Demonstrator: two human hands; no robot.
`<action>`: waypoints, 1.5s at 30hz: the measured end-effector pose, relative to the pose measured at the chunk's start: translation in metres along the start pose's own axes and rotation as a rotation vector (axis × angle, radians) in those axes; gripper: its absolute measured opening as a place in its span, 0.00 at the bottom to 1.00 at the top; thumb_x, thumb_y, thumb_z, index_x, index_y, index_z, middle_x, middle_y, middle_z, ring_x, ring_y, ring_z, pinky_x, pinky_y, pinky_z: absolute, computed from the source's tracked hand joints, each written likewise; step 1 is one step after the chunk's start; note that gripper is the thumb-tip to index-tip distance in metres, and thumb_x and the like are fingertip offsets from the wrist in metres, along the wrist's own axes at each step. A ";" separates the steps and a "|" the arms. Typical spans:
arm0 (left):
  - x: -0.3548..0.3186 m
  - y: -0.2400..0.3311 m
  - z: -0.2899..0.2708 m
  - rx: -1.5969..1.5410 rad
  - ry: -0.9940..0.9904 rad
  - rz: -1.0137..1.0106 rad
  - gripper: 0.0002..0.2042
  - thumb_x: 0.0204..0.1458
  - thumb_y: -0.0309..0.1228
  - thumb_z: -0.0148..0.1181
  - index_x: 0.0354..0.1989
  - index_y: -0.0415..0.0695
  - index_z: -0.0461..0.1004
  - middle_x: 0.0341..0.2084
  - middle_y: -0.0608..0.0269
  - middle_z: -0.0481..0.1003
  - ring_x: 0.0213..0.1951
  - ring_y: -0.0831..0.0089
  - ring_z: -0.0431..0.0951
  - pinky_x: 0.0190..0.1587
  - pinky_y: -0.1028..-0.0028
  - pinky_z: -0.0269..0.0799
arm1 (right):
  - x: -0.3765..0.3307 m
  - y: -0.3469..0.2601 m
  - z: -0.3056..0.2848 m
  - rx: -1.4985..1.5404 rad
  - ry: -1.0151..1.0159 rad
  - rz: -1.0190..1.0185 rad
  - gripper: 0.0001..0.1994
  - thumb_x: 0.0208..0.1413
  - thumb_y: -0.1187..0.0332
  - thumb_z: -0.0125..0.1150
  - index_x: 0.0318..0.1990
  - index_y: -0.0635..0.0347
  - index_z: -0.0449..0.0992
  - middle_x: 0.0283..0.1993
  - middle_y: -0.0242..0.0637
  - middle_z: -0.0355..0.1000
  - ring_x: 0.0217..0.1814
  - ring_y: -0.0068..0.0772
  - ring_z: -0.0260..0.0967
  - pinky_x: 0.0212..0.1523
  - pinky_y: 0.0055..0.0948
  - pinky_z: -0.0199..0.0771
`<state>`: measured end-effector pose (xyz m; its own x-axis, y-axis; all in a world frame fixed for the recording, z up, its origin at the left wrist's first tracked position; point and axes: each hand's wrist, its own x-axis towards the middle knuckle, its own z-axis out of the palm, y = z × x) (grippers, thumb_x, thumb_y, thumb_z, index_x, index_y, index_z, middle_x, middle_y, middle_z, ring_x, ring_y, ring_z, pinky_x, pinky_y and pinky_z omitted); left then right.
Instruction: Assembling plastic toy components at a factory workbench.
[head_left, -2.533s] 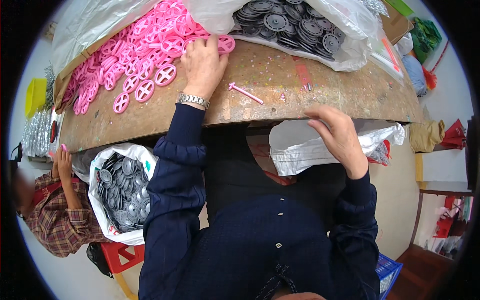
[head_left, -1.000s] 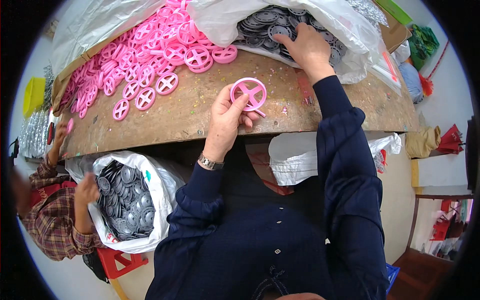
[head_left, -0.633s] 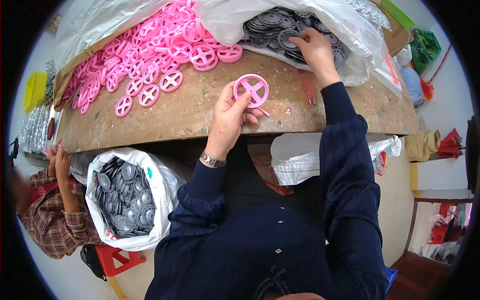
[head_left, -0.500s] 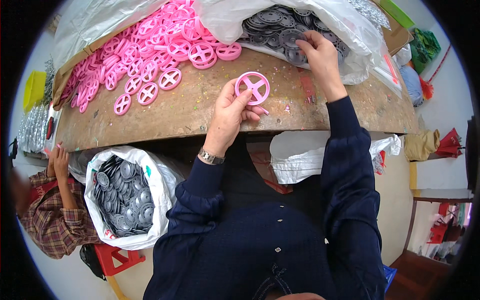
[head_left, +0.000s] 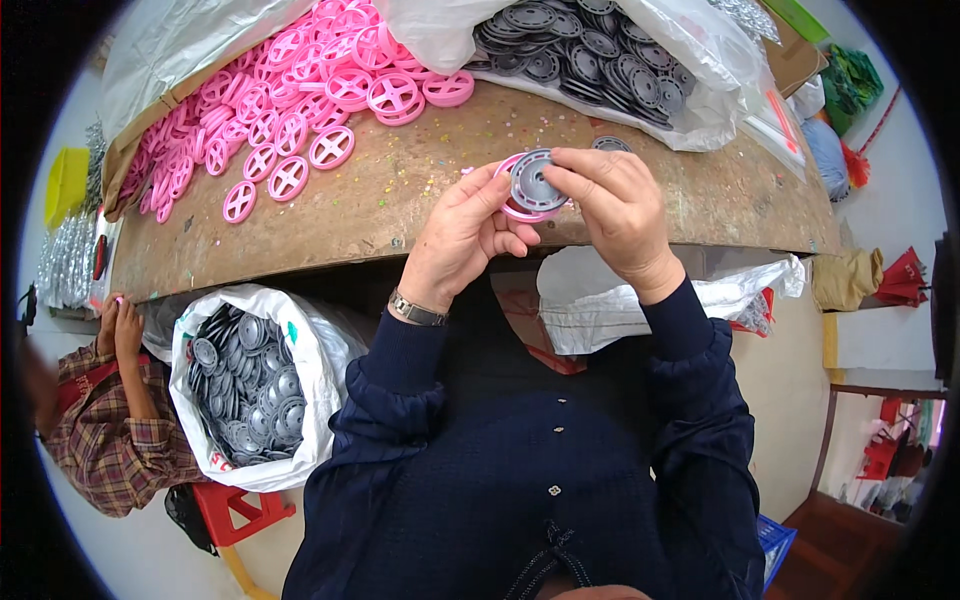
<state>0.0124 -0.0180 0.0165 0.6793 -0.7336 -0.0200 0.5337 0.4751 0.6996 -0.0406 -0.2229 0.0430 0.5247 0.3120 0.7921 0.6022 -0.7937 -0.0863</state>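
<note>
My left hand point(head_left: 450, 240) grips a pink spoked plastic wheel point(head_left: 514, 212) by its near-left side, just over the table's front edge. In my right hand point(head_left: 618, 215), thumb and fingers pinch the rim of a grey plastic disc point(head_left: 531, 184). The disc lies against the pink wheel's upper face and covers most of it; whether it is seated inside the rim I cannot tell. Beyond the hands, many pink wheels point(head_left: 289, 178) spread at the far left of the table. Grey discs point(head_left: 600, 42) fill an opened white plastic bag point(head_left: 715, 100) at the far right.
One loose grey disc point(head_left: 611, 144) lies on the worn wooden table point(head_left: 330, 235) behind my right hand. A white sack point(head_left: 325, 400) of grey discs stands at my left, by a red stool point(head_left: 238, 515). Another person point(head_left: 135, 430) sits farther left. White sheeting point(head_left: 600, 310) hangs below the table edge.
My right hand has come from the grey pile back toward me, bringing a grey disc onto the pink wheel. My left hand still holds the wheel, slightly lower.
</note>
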 end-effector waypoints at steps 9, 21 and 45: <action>-0.005 -0.010 0.010 0.277 0.083 0.060 0.17 0.64 0.29 0.53 0.59 0.36 0.64 0.40 0.57 0.76 0.29 0.74 0.81 0.30 0.79 0.80 | -0.016 -0.023 0.001 0.060 -0.083 0.161 0.17 0.54 0.76 0.55 0.51 0.59 0.78 0.55 0.42 0.75 0.58 0.42 0.73 0.56 0.35 0.71; -0.015 -0.018 0.027 0.596 0.033 0.205 0.17 0.64 0.25 0.50 0.61 0.39 0.63 0.45 0.58 0.75 0.37 0.73 0.80 0.36 0.77 0.80 | -0.018 -0.032 -0.018 0.818 -0.185 0.929 0.11 0.62 0.72 0.57 0.50 0.65 0.74 0.44 0.30 0.75 0.43 0.17 0.70 0.45 0.21 0.72; -0.015 -0.024 0.035 0.708 0.101 0.169 0.16 0.65 0.29 0.49 0.60 0.39 0.63 0.40 0.58 0.75 0.28 0.77 0.79 0.28 0.79 0.78 | -0.023 -0.039 -0.006 0.956 0.015 1.011 0.08 0.64 0.69 0.58 0.41 0.66 0.76 0.35 0.28 0.75 0.38 0.15 0.70 0.39 0.19 0.71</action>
<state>-0.0281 -0.0354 0.0256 0.7849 -0.6134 0.0876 -0.0125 0.1256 0.9920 -0.0798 -0.2025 0.0315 0.9715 -0.1873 0.1450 0.1464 -0.0066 -0.9892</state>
